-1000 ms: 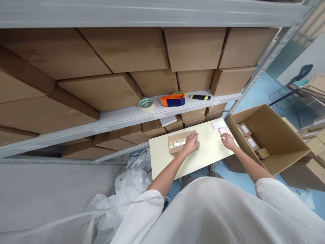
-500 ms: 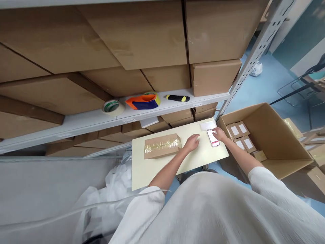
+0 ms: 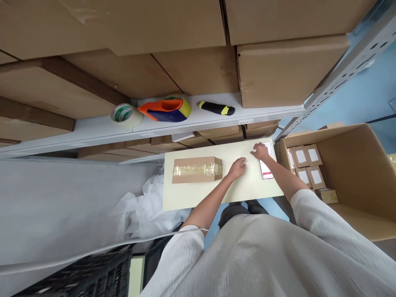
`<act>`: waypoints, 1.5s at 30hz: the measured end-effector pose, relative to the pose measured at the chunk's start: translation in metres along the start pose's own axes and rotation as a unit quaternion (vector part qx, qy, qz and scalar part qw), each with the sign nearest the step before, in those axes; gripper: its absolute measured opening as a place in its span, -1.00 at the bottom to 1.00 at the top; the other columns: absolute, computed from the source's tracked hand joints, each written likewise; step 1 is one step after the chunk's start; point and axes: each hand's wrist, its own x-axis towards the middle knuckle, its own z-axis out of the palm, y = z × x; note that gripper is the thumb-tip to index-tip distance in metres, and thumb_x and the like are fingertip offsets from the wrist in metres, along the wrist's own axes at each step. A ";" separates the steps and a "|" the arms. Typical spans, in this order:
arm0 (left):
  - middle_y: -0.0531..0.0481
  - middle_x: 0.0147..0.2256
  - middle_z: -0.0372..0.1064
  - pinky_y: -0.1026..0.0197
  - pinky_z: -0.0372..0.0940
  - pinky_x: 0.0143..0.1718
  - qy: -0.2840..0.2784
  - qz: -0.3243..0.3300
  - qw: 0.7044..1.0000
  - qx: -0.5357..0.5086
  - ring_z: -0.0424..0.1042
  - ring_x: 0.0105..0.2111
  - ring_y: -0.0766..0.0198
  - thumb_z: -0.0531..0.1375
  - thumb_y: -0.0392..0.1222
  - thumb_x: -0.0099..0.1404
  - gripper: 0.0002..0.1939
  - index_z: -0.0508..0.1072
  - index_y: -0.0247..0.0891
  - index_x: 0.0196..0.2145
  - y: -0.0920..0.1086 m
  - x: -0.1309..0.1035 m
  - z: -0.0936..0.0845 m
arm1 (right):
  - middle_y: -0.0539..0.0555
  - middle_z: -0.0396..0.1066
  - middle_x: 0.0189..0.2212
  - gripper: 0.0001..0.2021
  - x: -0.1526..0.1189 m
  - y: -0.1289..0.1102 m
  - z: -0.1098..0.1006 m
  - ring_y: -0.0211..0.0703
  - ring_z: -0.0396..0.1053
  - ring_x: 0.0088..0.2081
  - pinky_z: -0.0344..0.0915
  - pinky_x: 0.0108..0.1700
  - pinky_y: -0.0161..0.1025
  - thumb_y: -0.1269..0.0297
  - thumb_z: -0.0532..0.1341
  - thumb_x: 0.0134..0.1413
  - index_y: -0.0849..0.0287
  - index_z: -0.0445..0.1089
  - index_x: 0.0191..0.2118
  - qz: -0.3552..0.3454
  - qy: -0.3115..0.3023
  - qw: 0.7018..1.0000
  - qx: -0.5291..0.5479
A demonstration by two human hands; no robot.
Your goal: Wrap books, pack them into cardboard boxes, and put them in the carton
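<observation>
Head view: a person in a white top (image 3: 262, 255), both forearms stretched over a pale table (image 3: 185, 197) that stands in front of a grey shelf (image 3: 198, 119)
Left hand (image 3: 237, 168): over the middle of the table, fingers loosely bent and apart from the thumb, nothing seen in its grasp
Right hand (image 3: 260, 152): near the left one but not touching it, fingers parted and pointing left; whether the fingertips touch or pinch anything cannot be told
Phone (image 3: 266, 170): flat near the right end of the table, screen lit with a red bar towards the person, its far part hidden by the right hand and wrist
White slip (image 3: 269, 147): at the far right corner of the table, partly behind the right hand
Taped box (image 3: 196, 170): lying on the left half of the table, brown, with shiny clear tape along it, just beside the left hand but apart from it
Shelf edge: a roll of tape (image 3: 127, 116), an orange and blue tape dispenser (image 3: 165, 112) and a black and yellow cutter (image 3: 216, 108), in a row before stacked cartons (image 3: 198, 70)
Open carton (image 3: 355, 161): just right of the table, small boxes (image 3: 316, 176) with white labels grouped inside at its left
Lower left: crumpled white wrapping (image 3: 148, 206) beside the table, a black crate (image 3: 108, 272) nearer the person
</observation>
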 end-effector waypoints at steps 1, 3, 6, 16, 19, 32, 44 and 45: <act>-0.17 0.26 0.50 -0.04 0.37 0.36 0.001 -0.006 1.000 -0.008 0.52 0.23 0.04 0.18 -0.31 0.45 -0.54 0.51 -0.20 0.26 -0.002 0.000 0.001 | 0.26 0.44 0.12 -0.69 0.005 0.002 0.004 0.19 0.36 0.16 0.31 0.16 -0.01 0.08 0.35 0.29 0.13 0.52 0.04 0.002 0.003 1.000 -0.003; -0.18 0.25 0.51 -0.03 0.37 0.35 0.001 -0.016 1.000 -0.021 0.53 0.23 0.03 0.21 -0.33 0.43 -0.57 0.54 -0.21 0.21 -0.005 0.000 0.003 | 0.27 0.45 0.08 -0.71 0.015 0.007 0.010 0.21 0.36 0.14 0.30 0.14 0.00 0.08 0.39 0.25 0.12 0.52 -0.01 -0.003 0.005 1.000 -0.003; -0.17 0.22 0.54 -0.03 0.38 0.34 -0.001 -0.023 0.999 -0.039 0.54 0.22 0.01 0.24 -0.35 0.40 -0.60 0.57 -0.19 0.16 -0.010 -0.001 0.004 | 0.24 0.47 0.02 -0.75 0.025 0.017 0.014 0.18 0.38 0.07 0.33 0.09 -0.02 0.10 0.42 0.23 0.12 0.53 -0.08 -0.024 -0.002 1.000 0.014; -0.15 0.16 0.57 -0.04 0.41 0.28 -0.005 -0.030 0.996 -0.079 0.58 0.13 0.03 0.27 -0.36 0.35 -0.63 0.58 -0.19 0.09 -0.017 0.006 0.006 | 0.22 0.57 -0.06 -0.88 0.027 0.034 0.005 0.04 0.47 -0.02 0.38 0.03 -0.14 0.32 0.38 0.21 0.19 0.59 -0.14 -0.074 -0.004 0.995 0.072; -0.15 0.11 0.59 -0.03 0.43 0.25 0.001 -0.036 0.994 -0.101 0.60 0.07 0.04 0.30 -0.39 0.29 -0.64 0.59 -0.19 0.04 -0.013 0.012 0.007 | 0.22 0.59 -0.09 -0.90 0.025 0.031 -0.002 0.01 0.50 -0.08 0.37 -0.05 -0.19 0.38 0.34 0.21 0.20 0.59 -0.17 -0.060 -0.018 0.995 0.076; 0.07 -0.32 0.55 0.11 0.42 -0.04 0.111 -0.067 0.972 -0.196 0.58 -0.23 0.16 0.42 -0.27 0.25 -0.74 0.50 -0.11 -0.13 0.055 0.073 0.020 | 0.04 0.60 -0.30 -0.96 -0.023 0.022 -0.055 -0.12 0.50 -0.27 0.33 -0.20 -0.28 0.38 0.32 0.18 0.10 0.51 -0.24 -0.087 0.025 0.978 0.187; 0.17 -0.42 0.43 0.20 0.27 -0.16 0.114 -0.069 0.976 -0.171 0.47 -0.33 0.25 0.32 -0.41 0.21 -0.73 0.38 -0.07 -0.25 0.065 0.073 0.014 | 0.15 0.62 -0.18 -0.83 -0.049 0.052 -0.084 0.01 0.47 -0.19 0.23 -0.17 -0.20 0.41 0.23 0.30 0.11 0.45 -0.03 -0.033 0.082 0.993 0.078; 0.17 -0.41 0.42 0.19 0.26 -0.15 0.120 -0.074 0.976 -0.164 0.47 -0.32 0.24 0.31 -0.41 0.22 -0.73 0.37 -0.07 -0.24 0.063 0.072 0.011 | 0.17 0.62 -0.17 -0.82 -0.050 0.058 -0.085 0.04 0.46 -0.18 0.23 -0.15 -0.18 0.41 0.21 0.31 0.12 0.45 -0.02 -0.029 0.089 0.993 0.065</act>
